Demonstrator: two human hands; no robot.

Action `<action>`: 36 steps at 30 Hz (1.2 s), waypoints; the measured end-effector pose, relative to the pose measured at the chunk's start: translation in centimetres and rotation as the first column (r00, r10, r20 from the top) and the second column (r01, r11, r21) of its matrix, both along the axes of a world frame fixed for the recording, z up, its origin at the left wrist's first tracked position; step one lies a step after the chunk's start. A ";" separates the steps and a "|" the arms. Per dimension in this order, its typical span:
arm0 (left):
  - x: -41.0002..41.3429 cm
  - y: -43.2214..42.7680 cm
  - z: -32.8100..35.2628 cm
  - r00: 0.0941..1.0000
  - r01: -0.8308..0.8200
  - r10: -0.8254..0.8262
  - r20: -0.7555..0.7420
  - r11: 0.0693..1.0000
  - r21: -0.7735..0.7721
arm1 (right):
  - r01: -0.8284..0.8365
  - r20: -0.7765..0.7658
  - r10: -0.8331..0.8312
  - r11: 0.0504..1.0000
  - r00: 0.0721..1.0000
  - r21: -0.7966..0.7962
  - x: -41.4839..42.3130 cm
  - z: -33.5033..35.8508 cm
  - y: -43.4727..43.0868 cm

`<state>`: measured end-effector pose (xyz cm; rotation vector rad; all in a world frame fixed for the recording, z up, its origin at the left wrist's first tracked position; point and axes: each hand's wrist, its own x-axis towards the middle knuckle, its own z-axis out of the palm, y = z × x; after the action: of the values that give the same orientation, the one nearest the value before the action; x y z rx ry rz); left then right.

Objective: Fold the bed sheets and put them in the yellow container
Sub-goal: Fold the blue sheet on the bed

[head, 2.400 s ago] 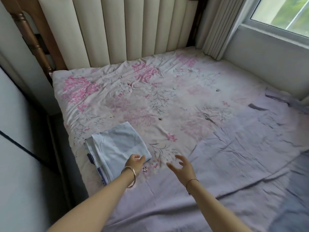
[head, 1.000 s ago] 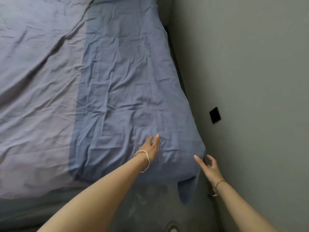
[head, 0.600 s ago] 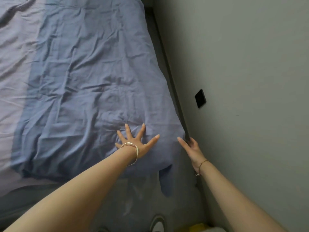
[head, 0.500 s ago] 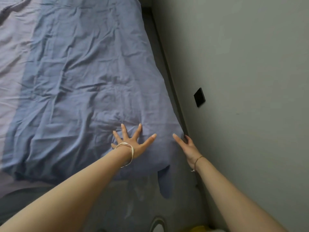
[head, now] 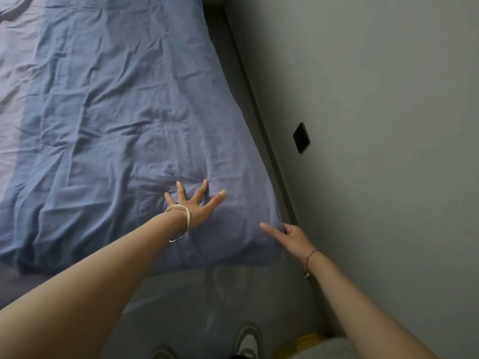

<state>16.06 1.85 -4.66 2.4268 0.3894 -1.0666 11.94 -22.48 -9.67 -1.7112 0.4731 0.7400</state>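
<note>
sheet (head: 116, 112): blue, creased, spread out flat, near corner beside wall (head: 375, 99) | left hand (head: 195, 206): fingers splayed, palm flat on sheet near that corner, gripping nothing | right hand (head: 290, 235): at the corner, forefinger straight along sheet, other fingers seemingly curled round its edge

No legible text, labels or numbers anywhere in view; the lower edge is too dim to rule out.
</note>
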 end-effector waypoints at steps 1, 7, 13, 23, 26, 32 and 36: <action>-0.2 0.1 0.1 0.999 -0.031 0.031 0.009 0.999 -0.020 | -0.042 -0.020 0.042 0.999 0.999 -0.024 -0.7 0.1 -0.3; -4.9 -1.8 -0.5 0.964 -0.009 0.055 0.261 0.985 -0.172 | -0.108 -0.170 0.119 0.992 0.978 0.072 -6.7 2.2 -2.2; -13.2 -5.8 2.5 0.943 -0.134 0.311 0.122 0.687 -0.715 | 0.155 -0.125 -0.125 0.948 0.984 0.277 -13.5 6.7 0.2; -20.9 -3.7 9.8 0.898 -0.166 0.430 0.092 0.524 -0.835 | 0.286 -0.128 -0.272 0.685 0.954 0.670 -17.1 15.8 5.6; -22.5 -3.3 11.7 0.859 -0.153 0.489 0.154 0.532 -0.833 | 0.289 -0.177 -0.242 0.587 0.954 0.757 -18.0 18.3 6.8; -23.6 -2.3 16.3 0.769 -0.060 0.610 0.192 0.367 -0.928 | 0.214 -0.134 -0.217 0.402 0.967 0.891 -18.0 23.3 8.6; -22.9 -1.1 19.3 0.620 -0.089 0.760 0.195 0.315 -0.945 | 0.229 -0.140 -0.231 0.424 0.963 0.876 -17.4 26.3 10.3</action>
<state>-6.79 0.73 14.60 1.3487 0.1825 -0.0083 -5.46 -12.19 16.65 -0.6019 0.2179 0.6035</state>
